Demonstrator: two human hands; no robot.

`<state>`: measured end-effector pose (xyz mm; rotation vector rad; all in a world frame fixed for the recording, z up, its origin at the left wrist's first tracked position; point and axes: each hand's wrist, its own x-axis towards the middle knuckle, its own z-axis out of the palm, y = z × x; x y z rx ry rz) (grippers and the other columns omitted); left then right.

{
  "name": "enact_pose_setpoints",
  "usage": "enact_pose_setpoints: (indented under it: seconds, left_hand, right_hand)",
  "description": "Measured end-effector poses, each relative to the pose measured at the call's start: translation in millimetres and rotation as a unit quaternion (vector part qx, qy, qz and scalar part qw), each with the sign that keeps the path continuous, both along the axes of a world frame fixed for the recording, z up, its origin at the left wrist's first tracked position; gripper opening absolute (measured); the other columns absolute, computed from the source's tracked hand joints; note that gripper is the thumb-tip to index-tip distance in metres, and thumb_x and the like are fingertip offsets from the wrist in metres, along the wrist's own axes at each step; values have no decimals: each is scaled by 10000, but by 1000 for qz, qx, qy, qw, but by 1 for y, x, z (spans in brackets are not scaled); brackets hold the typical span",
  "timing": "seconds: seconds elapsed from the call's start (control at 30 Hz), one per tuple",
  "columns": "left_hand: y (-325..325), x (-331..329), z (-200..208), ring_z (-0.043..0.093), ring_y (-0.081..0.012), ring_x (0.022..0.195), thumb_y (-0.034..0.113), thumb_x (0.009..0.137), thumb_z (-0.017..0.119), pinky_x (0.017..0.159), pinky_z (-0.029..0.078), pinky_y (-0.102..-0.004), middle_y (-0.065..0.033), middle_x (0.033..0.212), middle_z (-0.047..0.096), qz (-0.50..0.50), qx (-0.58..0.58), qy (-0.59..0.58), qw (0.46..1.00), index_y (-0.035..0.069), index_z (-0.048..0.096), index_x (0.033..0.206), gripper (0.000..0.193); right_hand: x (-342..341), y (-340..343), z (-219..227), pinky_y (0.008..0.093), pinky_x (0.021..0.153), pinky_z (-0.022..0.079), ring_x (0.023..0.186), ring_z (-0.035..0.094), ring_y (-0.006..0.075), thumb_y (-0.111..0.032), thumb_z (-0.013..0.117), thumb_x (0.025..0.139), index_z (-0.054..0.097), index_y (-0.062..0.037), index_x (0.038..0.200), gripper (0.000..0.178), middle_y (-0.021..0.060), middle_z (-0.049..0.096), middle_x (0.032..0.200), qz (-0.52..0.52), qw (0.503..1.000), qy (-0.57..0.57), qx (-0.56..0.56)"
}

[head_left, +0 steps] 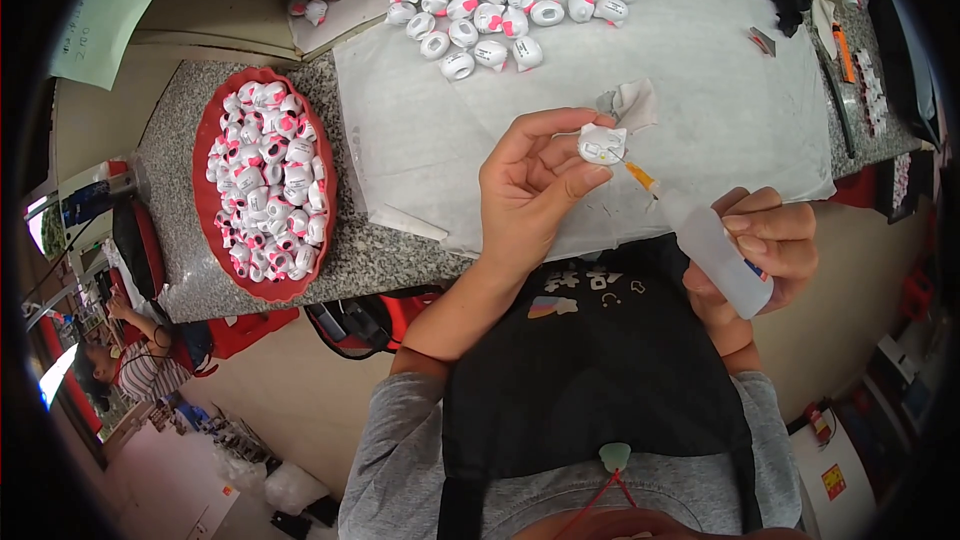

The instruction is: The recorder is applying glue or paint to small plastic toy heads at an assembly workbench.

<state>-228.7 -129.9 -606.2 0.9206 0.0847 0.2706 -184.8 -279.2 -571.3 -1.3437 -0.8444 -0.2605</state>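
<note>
Between the thumb and fingers of my left hand [525, 185] is a small white cat-shaped head [600, 144] with pointed ears and dark line marks on its face. My right hand [785, 240] is wrapped round a translucent white squeeze bottle [712, 258], tilted toward the head. The bottle's orange needle nozzle [641, 177] ends at the head's lower right edge; whether it touches, I cannot tell. Just behind the head, a crumpled pale cloth [636, 103] lies on the white sheet [430, 150] that covers the worktop.
Left of the sheet stands a red scalloped tray [201, 155] heaped with white-and-pink heads. Several more loose heads [490, 18] lie at the back. At the far right are a black cloth [789, 0] and an orange-handled tool [844, 52]. Another person [140, 360] sits at the far left.
</note>
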Motion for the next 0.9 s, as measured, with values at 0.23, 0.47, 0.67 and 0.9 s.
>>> enact_pose_setpoints:
  seconds: [0.23, 0.47, 0.67, 0.9]
  left_hand:
    - [0, 0, 1, 497, -157, 910, -102, 696, 520, 770, 427, -249, -142, 998, 488, 5, 0, 1, 1000, -38, 412, 1003, 332]
    - [-1, -2, -1, 499, -155, 895, -95, 691, 532, 771, 417, -250, -134, 994, 490, 3, 11, 3, 1000, -34, 427, 997, 329]
    - [-3, -2, 1, 479, -156, 907, -88, 672, 555, 796, 393, -272, -107, 979, 476, 17, 69, 11, 997, -28, 469, 975, 321]
    - [-3, 1, -3, 469, -160, 921, -87, 670, 553, 789, 394, -261, -104, 992, 463, 53, 144, -9, 988, -14, 489, 973, 318]
  right_hand:
    - [0, -2, 1, 244, 482, 422, 605, 472, 148, -40, 772, 448, 486, -53, 829, 477, 77, 464, 824, 22, 1000, 5, 2]
    - [-1, 2, 0, 218, 472, 386, 580, 411, 116, -125, 693, 608, 436, -76, 836, 347, 56, 422, 790, -13, 1000, 0, -24]
    - [-1, 4, 2, 221, 472, 390, 582, 418, 120, -107, 698, 596, 435, -67, 836, 358, 60, 425, 793, -7, 999, -10, -41]
    - [3, 3, 2, 227, 470, 385, 577, 416, 122, -109, 698, 583, 437, -56, 838, 369, 72, 423, 787, 19, 997, -26, -67]
